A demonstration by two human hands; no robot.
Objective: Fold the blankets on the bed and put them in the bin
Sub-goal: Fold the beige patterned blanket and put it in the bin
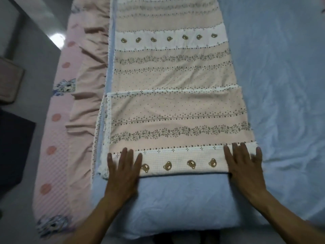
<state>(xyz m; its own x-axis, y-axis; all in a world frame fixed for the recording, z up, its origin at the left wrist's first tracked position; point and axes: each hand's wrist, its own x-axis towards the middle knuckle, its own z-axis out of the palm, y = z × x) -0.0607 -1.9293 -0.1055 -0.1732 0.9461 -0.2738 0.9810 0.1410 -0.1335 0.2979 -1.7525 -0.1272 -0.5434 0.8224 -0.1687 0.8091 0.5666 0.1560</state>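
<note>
The job looks to be in its early-middle stage: one blanket lies lengthwise on the bed as a long narrow strip, and its near end is doubled over into a flap whose far edge crosses the strip about midway up the view. Both hands lie flat on the near fold — the left hand at the left corner, the right hand at the right corner — fingers straight and spread, pressing rather than gripping. By my reading, further folds along the length remain, then the carry to the bin, which is not in view. Count: one blanket visible, two hands, four bear motifs between them on the near band; no second blanket shows.
</note>
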